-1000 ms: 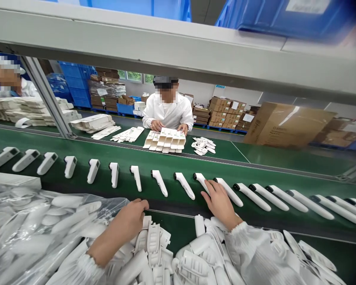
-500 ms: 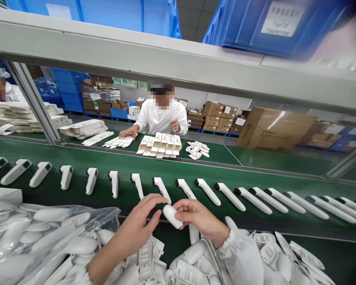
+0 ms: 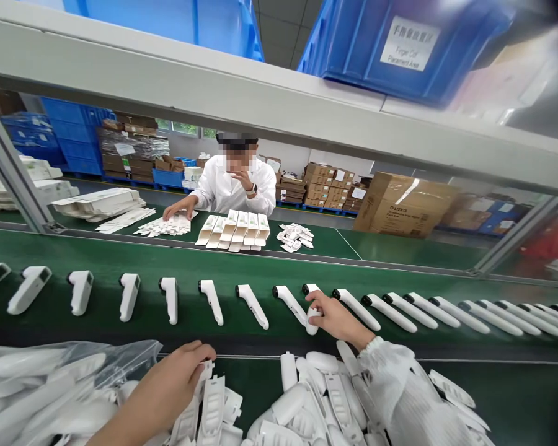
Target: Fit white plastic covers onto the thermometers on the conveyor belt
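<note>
On the green belt lies a row of white handheld devices with black tips. My right hand reaches over the row, its fingers closed round a white device that lies between its neighbours, the black tip showing beyond the fingers. Down at the near edge, my left hand has its fingers curled on a small white plastic part at the top of a heap of white covers. Another pile of white parts lies below my right hand.
A clear plastic bag of white parts lies at the left. A shelf beam crosses above, bearing blue bins. Across the belt sits a person in white behind open white boxes.
My right hand has moved forward onto the device row. My left hand has dropped down to the heap. The view has shifted, and the person opposite has raised one hand to the face.
</note>
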`<control>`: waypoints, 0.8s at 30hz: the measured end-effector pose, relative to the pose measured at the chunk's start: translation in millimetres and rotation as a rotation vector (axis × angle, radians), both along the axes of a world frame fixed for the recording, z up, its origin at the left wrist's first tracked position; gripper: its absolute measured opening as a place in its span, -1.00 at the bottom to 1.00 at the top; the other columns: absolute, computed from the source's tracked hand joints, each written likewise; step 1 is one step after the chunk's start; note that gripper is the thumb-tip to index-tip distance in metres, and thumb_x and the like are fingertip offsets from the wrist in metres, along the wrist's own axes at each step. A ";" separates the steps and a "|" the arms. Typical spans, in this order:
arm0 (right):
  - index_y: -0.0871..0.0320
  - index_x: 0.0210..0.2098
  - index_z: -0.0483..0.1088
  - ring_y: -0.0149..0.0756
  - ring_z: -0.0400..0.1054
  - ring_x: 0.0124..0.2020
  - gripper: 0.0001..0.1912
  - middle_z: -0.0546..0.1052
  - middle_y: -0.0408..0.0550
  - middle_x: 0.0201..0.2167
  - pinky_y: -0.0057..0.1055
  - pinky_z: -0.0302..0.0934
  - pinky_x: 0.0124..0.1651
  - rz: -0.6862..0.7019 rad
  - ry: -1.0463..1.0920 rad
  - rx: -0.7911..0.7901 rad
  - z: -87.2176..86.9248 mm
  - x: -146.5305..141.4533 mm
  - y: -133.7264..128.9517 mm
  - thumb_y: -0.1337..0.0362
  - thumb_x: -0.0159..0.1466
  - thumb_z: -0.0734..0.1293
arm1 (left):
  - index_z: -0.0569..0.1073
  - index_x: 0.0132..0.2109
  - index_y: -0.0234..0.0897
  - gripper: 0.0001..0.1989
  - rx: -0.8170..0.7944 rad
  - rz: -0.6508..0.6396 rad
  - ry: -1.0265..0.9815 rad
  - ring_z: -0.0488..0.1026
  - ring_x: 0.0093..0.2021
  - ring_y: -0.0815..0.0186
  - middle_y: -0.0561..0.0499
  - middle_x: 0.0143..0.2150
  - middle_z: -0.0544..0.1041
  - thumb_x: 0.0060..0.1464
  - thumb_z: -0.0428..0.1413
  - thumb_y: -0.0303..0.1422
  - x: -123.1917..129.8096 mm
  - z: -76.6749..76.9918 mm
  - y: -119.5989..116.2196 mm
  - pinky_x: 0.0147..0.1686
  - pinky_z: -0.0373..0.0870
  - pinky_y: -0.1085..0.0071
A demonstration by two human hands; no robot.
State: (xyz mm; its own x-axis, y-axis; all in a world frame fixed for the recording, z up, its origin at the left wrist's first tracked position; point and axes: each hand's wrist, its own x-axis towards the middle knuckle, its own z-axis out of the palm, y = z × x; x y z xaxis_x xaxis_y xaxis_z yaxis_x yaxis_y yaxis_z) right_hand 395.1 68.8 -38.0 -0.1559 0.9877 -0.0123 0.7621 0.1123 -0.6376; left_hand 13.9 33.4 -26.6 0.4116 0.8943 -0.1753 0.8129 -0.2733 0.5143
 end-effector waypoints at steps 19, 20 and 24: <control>0.36 0.32 0.12 -0.01 0.35 -0.02 -0.44 0.41 0.25 -0.01 -0.25 0.26 0.01 -0.081 -0.548 0.136 -40.3 -7.6 11.8 0.55 0.34 0.15 | 0.45 -0.23 -0.19 -0.73 -0.490 0.219 -0.810 0.46 0.00 0.14 -0.05 -0.03 0.53 -0.08 0.14 -0.17 77.8 30.8 11.8 0.04 0.35 0.27; 0.36 0.31 0.14 -0.01 0.34 -0.02 -0.46 0.41 0.25 -0.01 -0.25 0.25 0.03 -0.081 -0.540 0.147 -41.1 -3.9 13.1 0.53 0.35 0.17 | 0.45 -0.25 -0.19 -0.75 -0.506 0.211 -0.828 0.46 0.02 0.14 -0.05 -0.02 0.54 -0.09 0.16 -0.19 82.9 30.5 12.3 0.04 0.36 0.28; 0.37 0.30 0.18 0.10 0.28 0.06 -0.52 0.40 0.29 -0.02 -0.11 0.20 0.11 -0.070 -0.538 0.179 -30.5 3.0 8.4 0.41 0.41 0.20 | 0.39 -0.37 -0.22 -0.82 -0.500 0.160 -0.908 0.47 0.02 0.14 -0.07 -0.03 0.56 -0.16 0.21 -0.30 106.5 23.0 16.6 -0.01 0.35 0.33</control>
